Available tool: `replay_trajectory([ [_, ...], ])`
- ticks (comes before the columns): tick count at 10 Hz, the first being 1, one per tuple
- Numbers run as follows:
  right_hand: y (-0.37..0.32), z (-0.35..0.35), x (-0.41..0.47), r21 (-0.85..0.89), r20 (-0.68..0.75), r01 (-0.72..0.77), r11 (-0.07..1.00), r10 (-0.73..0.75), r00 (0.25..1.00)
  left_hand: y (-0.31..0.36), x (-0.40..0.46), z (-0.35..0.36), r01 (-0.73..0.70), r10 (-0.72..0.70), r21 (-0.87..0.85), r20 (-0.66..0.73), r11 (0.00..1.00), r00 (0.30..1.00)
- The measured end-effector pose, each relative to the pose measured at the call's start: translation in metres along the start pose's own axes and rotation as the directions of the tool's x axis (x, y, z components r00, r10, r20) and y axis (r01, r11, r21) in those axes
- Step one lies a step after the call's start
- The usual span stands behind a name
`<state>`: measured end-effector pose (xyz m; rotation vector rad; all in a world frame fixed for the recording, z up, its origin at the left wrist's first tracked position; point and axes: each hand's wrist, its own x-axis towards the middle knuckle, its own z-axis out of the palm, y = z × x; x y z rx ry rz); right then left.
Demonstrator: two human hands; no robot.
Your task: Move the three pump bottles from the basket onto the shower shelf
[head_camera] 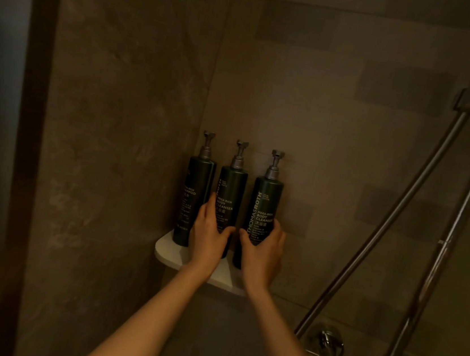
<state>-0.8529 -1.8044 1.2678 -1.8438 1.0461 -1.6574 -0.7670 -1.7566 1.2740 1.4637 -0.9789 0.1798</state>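
Three dark green pump bottles with grey pumps stand upright in a row on the white corner shelf. The left bottle stands free against the corner. My left hand wraps around the lower part of the middle bottle. My right hand grips the lower part of the right bottle, which sits at the shelf's right end. No basket is in view.
Brown tiled walls meet in the corner behind the shelf. A chrome shower rail and hose run diagonally at the right, with the mixer bar and knobs at the lower right. A dark door frame stands at the left.
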Motion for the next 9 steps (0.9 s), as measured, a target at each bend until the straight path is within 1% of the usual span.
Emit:
replay_trajectory([
  [4, -0.001, -0.001, 0.001, 0.012, 0.036, -0.002, 1.0, 0.001, 0.999, -0.001, 0.001, -0.002, -0.004, 0.004, 0.01, 0.004, 1.0, 1.0],
  [6, 0.0, -0.003, -0.001, 0.006, 0.057, -0.004, 1.0, 0.004, 0.998, 0.0, -0.001, -0.004, 0.003, -0.003, -0.006, 0.027, 1.0, 1.0],
  [7, 0.002, -0.01, -0.005, 0.032, 0.144, -0.019, 0.999, 0.014, 0.989, 0.0, -0.006, -0.01, 0.039, -0.039, -0.006, 0.05, 0.999, 0.998],
  [8, 0.012, -0.022, -0.011, -0.023, 0.208, 0.062, 0.998, -0.056, 0.977, -0.007, -0.017, -0.017, -0.001, -0.001, 0.053, 0.038, 0.999, 0.999],
  [9, 0.019, -0.042, -0.015, -0.132, 0.202, 0.149, 0.98, -0.12, 0.972, -0.007, -0.03, -0.024, -0.014, 0.002, 0.201, 0.061, 0.979, 0.998],
])
